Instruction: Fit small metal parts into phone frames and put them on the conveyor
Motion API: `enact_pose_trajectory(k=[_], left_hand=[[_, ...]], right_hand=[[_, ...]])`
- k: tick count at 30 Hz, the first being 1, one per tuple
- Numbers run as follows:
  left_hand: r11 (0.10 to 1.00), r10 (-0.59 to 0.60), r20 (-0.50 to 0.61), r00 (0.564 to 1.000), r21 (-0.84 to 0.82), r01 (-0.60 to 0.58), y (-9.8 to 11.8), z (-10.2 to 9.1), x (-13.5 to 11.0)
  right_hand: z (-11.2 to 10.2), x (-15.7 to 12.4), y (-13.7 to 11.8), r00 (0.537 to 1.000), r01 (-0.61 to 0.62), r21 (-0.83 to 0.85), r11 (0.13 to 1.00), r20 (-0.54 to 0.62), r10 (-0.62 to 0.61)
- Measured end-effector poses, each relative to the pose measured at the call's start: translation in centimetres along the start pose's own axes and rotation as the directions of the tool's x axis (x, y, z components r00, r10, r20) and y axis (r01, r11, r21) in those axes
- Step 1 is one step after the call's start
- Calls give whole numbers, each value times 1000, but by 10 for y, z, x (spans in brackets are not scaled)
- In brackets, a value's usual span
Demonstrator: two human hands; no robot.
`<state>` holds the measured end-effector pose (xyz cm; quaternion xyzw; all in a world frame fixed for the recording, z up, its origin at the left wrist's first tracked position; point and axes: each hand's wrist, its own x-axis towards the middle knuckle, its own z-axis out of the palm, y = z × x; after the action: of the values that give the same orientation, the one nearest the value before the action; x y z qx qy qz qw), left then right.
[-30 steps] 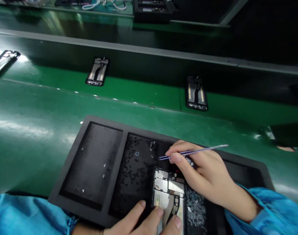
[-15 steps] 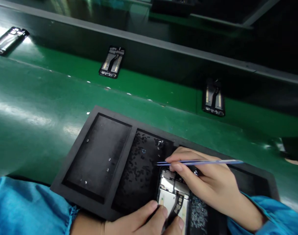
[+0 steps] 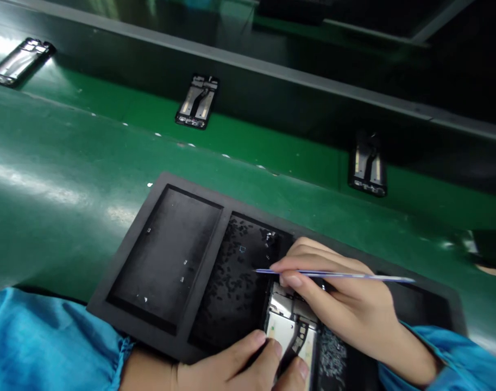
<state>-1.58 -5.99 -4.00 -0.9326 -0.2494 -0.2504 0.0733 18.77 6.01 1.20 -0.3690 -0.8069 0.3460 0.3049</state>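
One opened phone frame [image 3: 283,327] over the black tray [image 3: 207,269], fingers of the left hand [image 3: 231,369] laid across its near part, any grip underneath hidden. Tweezers [image 3: 337,275] pinched between thumb and fingers of the right hand [image 3: 349,298], tips above the tray's compartment of small black pieces [image 3: 233,283]. Beyond the tray, three similar frames [image 3: 196,103] on a green strip [image 3: 272,144].
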Motion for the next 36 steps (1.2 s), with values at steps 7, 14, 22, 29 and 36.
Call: enact_pose_trajectory(k=[7, 14, 22, 29, 36], left_hand=[[999, 22, -10, 1000, 42, -21, -1, -1, 0], [1000, -5, -3, 1000, 30, 5, -1, 0, 0], [953, -253, -50, 966, -186, 240, -2, -11, 16], [941, -334, 121, 935, -9, 337, -43, -32, 53], [941, -338, 122, 933, 81, 330, -50, -27, 57]], right_hand=[[4, 4, -1, 998, 34, -20, 999, 58, -33], [6, 7, -3, 996, 51, -33, 998, 69, -49], [-10, -6, -2, 985, -75, 21, 997, -154, 77], [-16, -12, 1, 980, -86, -17, 996, -180, 81], [-16, -9, 4, 986, -84, 9, 996, -144, 85]])
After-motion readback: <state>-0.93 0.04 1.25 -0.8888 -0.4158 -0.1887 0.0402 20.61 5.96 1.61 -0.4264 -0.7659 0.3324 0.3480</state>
